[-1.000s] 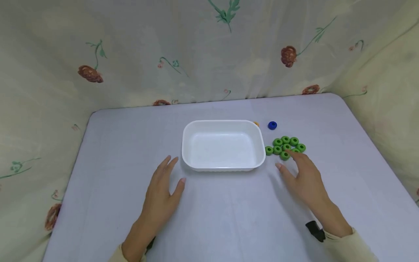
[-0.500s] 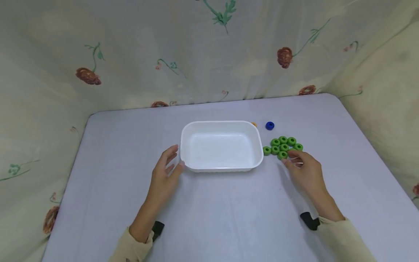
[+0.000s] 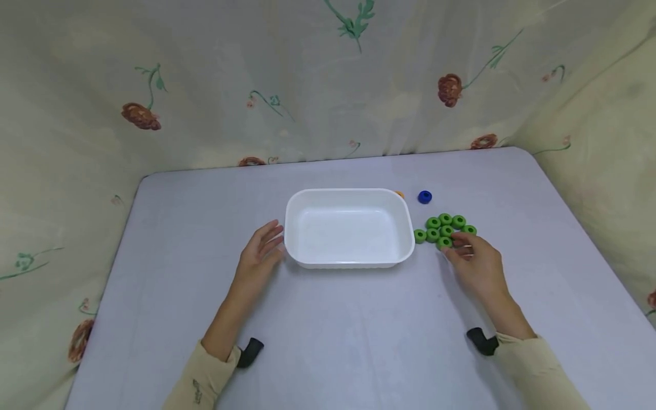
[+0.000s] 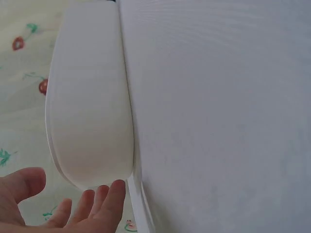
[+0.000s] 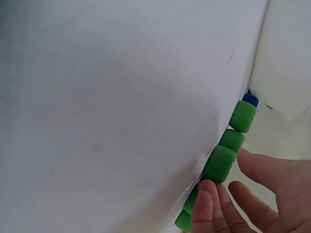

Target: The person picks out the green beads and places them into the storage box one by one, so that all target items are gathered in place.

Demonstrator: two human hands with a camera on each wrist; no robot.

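Left hand (image 3: 255, 259) released, at left end of white tray (image 3: 349, 239); right hand (image 3: 478, 266) at green beads (image 3: 445, 222), grasp cannot be determined.

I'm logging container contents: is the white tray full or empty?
Empty: in the head view the white tray shows a bare floor, and the green beads lie outside it.

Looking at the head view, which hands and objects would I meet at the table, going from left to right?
Left hand → white tray → blue bead → right hand. I leave out the green beads, which overlap sideways with the last two, and the orange piece, partly hidden behind the tray.
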